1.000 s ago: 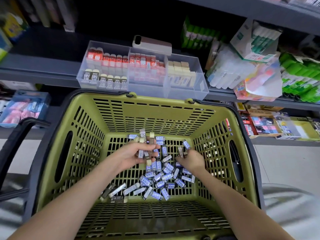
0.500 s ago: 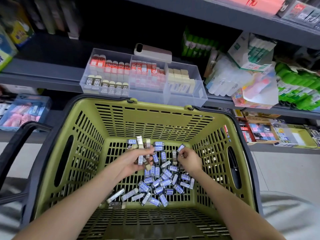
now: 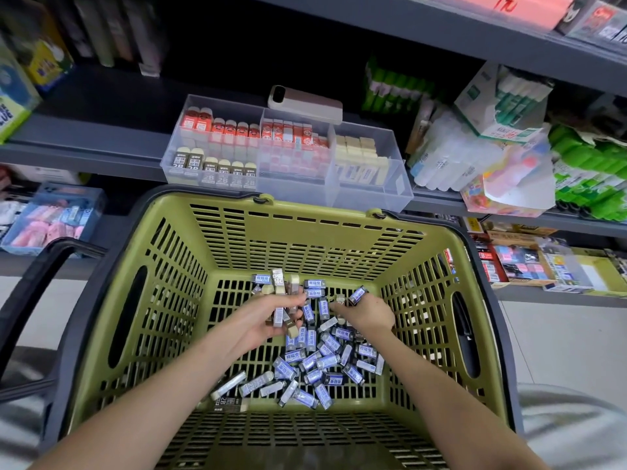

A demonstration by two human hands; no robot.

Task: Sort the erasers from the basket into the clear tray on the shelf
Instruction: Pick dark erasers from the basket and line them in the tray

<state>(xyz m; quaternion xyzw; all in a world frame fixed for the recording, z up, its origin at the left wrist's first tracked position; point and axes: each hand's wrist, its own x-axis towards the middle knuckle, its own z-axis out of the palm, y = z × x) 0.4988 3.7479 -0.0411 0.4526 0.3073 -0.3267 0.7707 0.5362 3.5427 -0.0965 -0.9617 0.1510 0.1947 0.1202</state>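
A green slatted basket (image 3: 176, 300) holds a heap of blue-sleeved erasers (image 3: 322, 364) on its floor. My left hand (image 3: 268, 320) is inside the basket and grips a bundle of several grey-sleeved erasers (image 3: 280, 310). Just to the right, my right hand (image 3: 366, 313) pinches a blue-sleeved eraser (image 3: 357, 295) at its fingertips. A lone grey 2B eraser (image 3: 230, 403) lies near the basket's front. On the shelf behind stands the clear tray (image 3: 397, 198) with three compartments: red and grey erasers on the left, red ones in the middle, cream ones on the right.
A phone (image 3: 305, 103) lies on the tray's back rim. The basket's black handle (image 3: 37, 283) hangs at the left. White tubes and green packs (image 3: 583, 178) crowd the shelf right of the tray. A blue box (image 3: 51, 218) sits on the lower left shelf.
Both hands have lifted slightly and drawn closer over the heap. My right hand has picked a blue-sleeved eraser up. The view has tilted up toward the shelf.
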